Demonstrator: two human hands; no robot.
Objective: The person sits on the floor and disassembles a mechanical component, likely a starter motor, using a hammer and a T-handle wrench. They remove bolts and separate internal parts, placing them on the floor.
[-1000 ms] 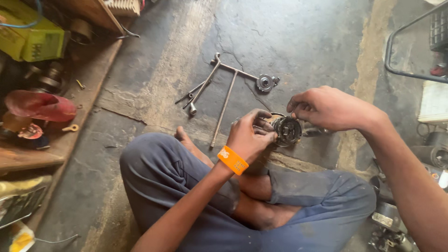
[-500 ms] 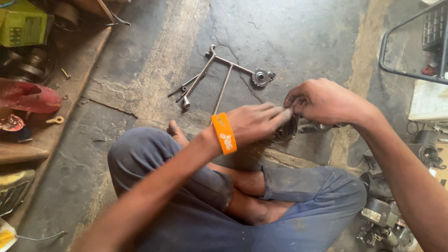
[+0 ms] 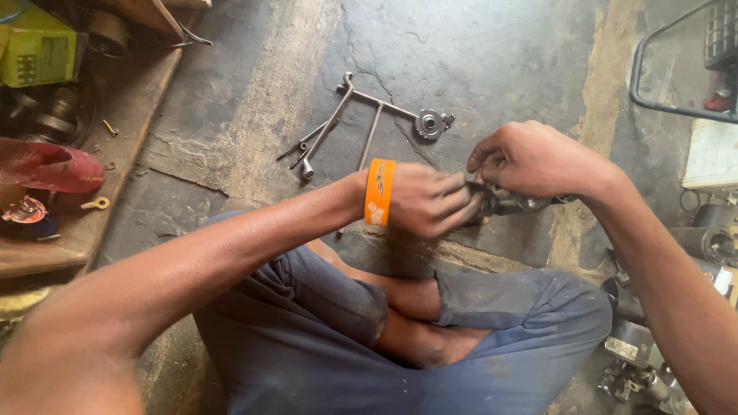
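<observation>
A person sits cross-legged on a cracked concrete floor [image 3: 477,54], seen from above, in dusty blue trousers [image 3: 507,338]. Both hands meet just ahead of the knees over a small dark metal part [image 3: 503,201], which sits between them, mostly hidden by the fingers. The left hand [image 3: 427,201], with an orange wristband [image 3: 379,191] on its wrist, is curled with its fingertips pressed on the near side of the part. The right hand [image 3: 530,160] comes in from the right and arches over the top of the part, fingers bent down and gripping it. Whether the part rests on the floor or is lifted clear cannot be told.

Beyond the hands, well apart from them, a few long metal rods [image 3: 338,123] lie crossed on the floor, with a round metal disc [image 3: 429,123] at the end of one. To the left runs a wooden board [image 3: 115,115] carrying a red object [image 3: 46,165] and a green box [image 3: 38,50]. More metal scraps [image 3: 638,361] lie at the lower right.
</observation>
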